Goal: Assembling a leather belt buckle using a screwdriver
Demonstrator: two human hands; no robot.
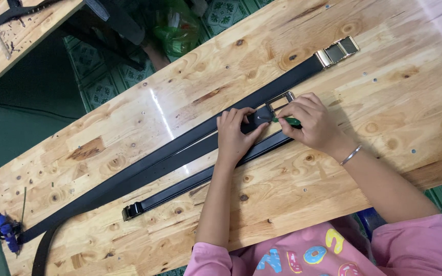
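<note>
Brightness: bright and even over the wooden table (333, 168); dim in the green floor area at the left edge.
Source: overhead, judging by reflections on the varnish.
Glare: long white streak near the middle of the table, a paler wash at the top right corner; glint on the gold buckle (337, 51).
Shadows: soft and short, under the left hand (235, 137) and right hand (310, 122).
Sharpness: crisp wood grain and knots; slightly soft at the frame corners.
Distortion: none obvious; table edges read straight.
</note>
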